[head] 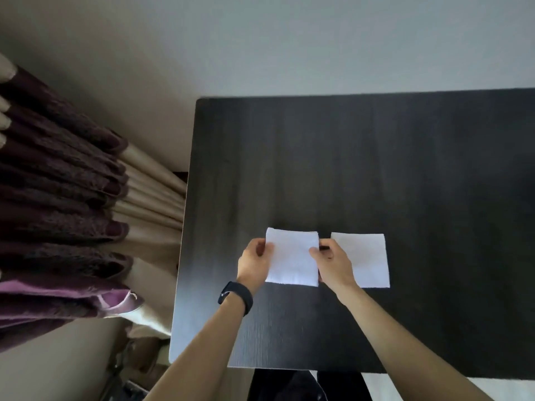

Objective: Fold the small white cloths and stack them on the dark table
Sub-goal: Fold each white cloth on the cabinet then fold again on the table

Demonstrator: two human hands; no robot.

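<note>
Small white cloth (291,257): folded to a near-square, at the near middle of the dark worktop (376,169), flat on it or barely lifted; cannot tell which. Left hand (254,263) pinching the left edge, right hand (330,263) pinching the right edge, fingers (267,248) of both closed narrow on the fabric. Second white cloth (366,260) flat just beside, to the right, partly under the right wrist (346,285). Likely faults from here: uneven pull between the two pinches, skewing the fold; early release of one edge, letting the layers slide apart; right wrist brushing the second white cloth and dragging it out of square; offset edges on stacking, giving a leaning pile. Keep both pinches level; lift clear before crossing.
</note>
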